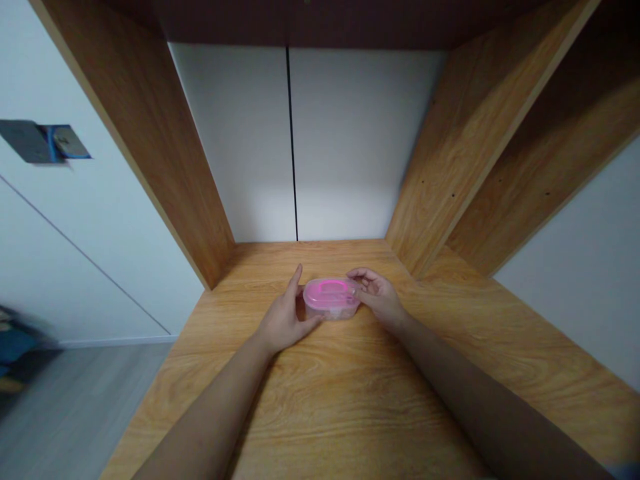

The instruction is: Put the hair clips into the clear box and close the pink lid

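Observation:
A small oval clear box with a pink lid [331,297] rests on the wooden desk [350,393] near the middle. My left hand [285,317] cups its left end, fingers stretched upward and thumb along the near side. My right hand [377,297] holds the right end, fingers curled over the lid's edge. Both hands touch the box. What is inside the box is too dim to make out.
Wooden side panels [165,140] rise left and right of the desk, with a white back wall [325,147] behind. A slanted wooden shelf [530,160] stands at the right. Grey floor [75,407] lies to the left.

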Action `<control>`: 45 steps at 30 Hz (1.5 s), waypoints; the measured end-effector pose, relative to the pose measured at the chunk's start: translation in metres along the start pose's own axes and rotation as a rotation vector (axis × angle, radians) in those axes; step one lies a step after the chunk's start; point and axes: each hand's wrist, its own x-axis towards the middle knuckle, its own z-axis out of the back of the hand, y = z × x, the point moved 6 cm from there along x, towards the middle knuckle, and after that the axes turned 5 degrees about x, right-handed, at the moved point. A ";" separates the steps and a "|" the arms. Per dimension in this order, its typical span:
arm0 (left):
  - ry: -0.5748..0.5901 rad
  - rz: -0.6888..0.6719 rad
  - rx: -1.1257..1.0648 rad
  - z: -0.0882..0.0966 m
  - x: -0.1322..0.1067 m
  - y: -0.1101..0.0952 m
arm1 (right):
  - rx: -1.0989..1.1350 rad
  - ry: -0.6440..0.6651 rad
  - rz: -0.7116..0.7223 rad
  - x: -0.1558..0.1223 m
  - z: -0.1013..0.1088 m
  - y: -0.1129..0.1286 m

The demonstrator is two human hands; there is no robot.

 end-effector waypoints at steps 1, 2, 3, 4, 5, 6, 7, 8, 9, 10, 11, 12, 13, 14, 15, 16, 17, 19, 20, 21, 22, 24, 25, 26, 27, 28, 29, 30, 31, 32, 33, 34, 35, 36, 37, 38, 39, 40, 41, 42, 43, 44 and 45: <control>-0.003 -0.015 0.013 0.001 0.000 -0.002 | 0.006 0.017 -0.014 0.000 -0.002 0.000; -0.006 -0.036 0.032 0.003 0.000 -0.004 | 0.003 0.041 -0.034 -0.001 -0.004 0.000; -0.005 -0.062 0.054 0.004 -0.001 -0.007 | -0.010 0.069 -0.059 -0.002 -0.006 -0.001; -0.008 -0.088 0.075 0.006 -0.001 -0.011 | -0.030 0.095 -0.083 -0.003 -0.008 -0.002; 0.010 -0.110 0.085 0.006 -0.001 -0.014 | -0.052 0.116 -0.102 -0.003 -0.010 -0.002; 0.030 -0.124 0.085 0.006 -0.001 -0.016 | -0.073 0.131 -0.114 -0.004 -0.012 -0.003; 0.042 -0.127 0.080 0.006 0.000 -0.018 | -0.089 0.141 -0.119 -0.005 -0.013 -0.003; 0.035 -0.121 0.073 0.007 0.000 -0.018 | -0.097 0.149 -0.121 -0.005 -0.013 -0.004; 0.024 -0.111 0.064 0.008 0.001 -0.018 | -0.097 0.158 -0.118 -0.006 -0.014 -0.004; 0.011 -0.097 0.054 0.008 0.001 -0.017 | -0.089 0.169 -0.116 -0.006 -0.015 -0.004; -0.002 -0.083 0.041 0.008 0.002 -0.015 | -0.076 0.179 -0.113 -0.007 -0.016 -0.004; -0.012 -0.072 0.027 0.007 0.002 -0.014 | -0.060 0.192 -0.115 -0.007 -0.016 -0.004; -0.016 -0.063 0.012 0.007 0.002 -0.013 | -0.043 0.206 -0.121 -0.008 -0.018 -0.003; -0.017 -0.057 -0.004 0.006 0.003 -0.013 | -0.026 0.220 -0.127 -0.008 -0.019 -0.003; -0.018 -0.055 -0.020 0.006 0.003 -0.012 | -0.013 0.234 -0.135 -0.009 -0.020 -0.002; -0.015 -0.056 -0.034 0.005 0.003 -0.013 | -0.001 0.247 -0.143 -0.009 -0.022 -0.001; -0.010 -0.056 -0.046 0.005 0.003 -0.013 | 0.007 0.259 -0.149 -0.009 -0.023 -0.001; -0.011 -0.060 -0.063 0.005 0.004 -0.014 | 0.006 0.279 -0.146 -0.009 -0.024 0.001; -0.014 -0.063 -0.065 0.005 0.004 -0.015 | -0.006 0.285 -0.136 -0.009 -0.025 0.001; -0.016 -0.067 -0.062 0.004 0.004 -0.015 | -0.022 0.289 -0.120 -0.009 -0.025 0.002; -0.018 -0.072 -0.056 0.004 0.004 -0.016 | -0.039 0.292 -0.101 -0.009 -0.024 0.001; -0.020 -0.078 -0.040 0.003 0.003 -0.017 | -0.072 0.300 -0.058 -0.009 -0.023 0.000; -0.019 -0.076 -0.032 0.002 0.003 -0.017 | -0.087 0.307 -0.040 -0.010 -0.023 -0.001; -0.018 -0.073 -0.025 0.002 0.002 -0.018 | -0.106 0.314 -0.028 -0.011 -0.024 -0.002; -0.015 -0.070 -0.017 0.001 0.001 -0.018 | -0.131 0.316 -0.020 -0.012 -0.024 -0.003; -0.008 -0.066 -0.009 0.000 0.001 -0.019 | -0.161 0.311 -0.013 -0.012 -0.024 -0.003; 0.001 -0.064 -0.001 -0.001 0.000 -0.020 | -0.192 0.303 -0.007 -0.013 -0.024 -0.003; 0.006 -0.063 0.007 -0.001 0.000 -0.022 | -0.219 0.294 -0.001 -0.014 -0.025 -0.002; 0.006 -0.061 0.014 -0.002 0.000 -0.023 | -0.240 0.286 0.007 -0.015 -0.026 -0.001; 0.003 -0.056 0.021 -0.003 0.000 -0.023 | -0.258 0.282 0.016 -0.015 -0.027 0.001; -0.003 -0.051 0.029 -0.003 0.000 -0.024 | -0.273 0.278 0.025 -0.016 -0.028 0.003; -0.009 -0.045 0.038 -0.003 0.001 -0.024 | -0.287 0.274 0.033 -0.016 -0.028 0.005; -0.012 -0.040 0.048 -0.004 0.001 -0.023 | -0.302 0.268 0.040 -0.016 -0.028 0.006; -0.012 -0.037 0.057 -0.004 0.001 -0.023 | -0.315 0.262 0.049 -0.016 -0.029 0.007; -0.008 -0.037 0.064 -0.005 0.001 -0.023 | -0.326 0.259 0.055 -0.015 -0.029 0.008; -0.006 -0.039 0.070 -0.005 0.001 -0.023 | -0.333 0.258 0.057 -0.015 -0.029 0.008; -0.003 -0.042 0.075 -0.005 0.001 -0.023 | -0.337 0.259 0.055 -0.015 -0.029 0.008; -0.001 -0.043 0.081 -0.005 0.001 -0.023 | -0.339 0.261 0.050 -0.014 -0.030 0.008; 0.002 -0.044 0.089 -0.005 0.000 -0.023 | -0.341 0.262 0.043 -0.014 -0.030 0.008; 0.006 -0.045 0.098 -0.005 0.000 -0.023 | -0.343 0.263 0.037 -0.014 -0.030 0.008; 0.010 -0.046 0.109 -0.004 0.000 -0.023 | -0.343 0.266 0.032 -0.013 -0.030 0.008; 0.014 -0.047 0.120 -0.004 0.000 -0.023 | -0.341 0.268 0.030 -0.013 -0.031 0.007; 0.017 -0.051 0.130 -0.004 0.000 -0.024 | -0.339 0.269 0.032 -0.013 -0.031 0.006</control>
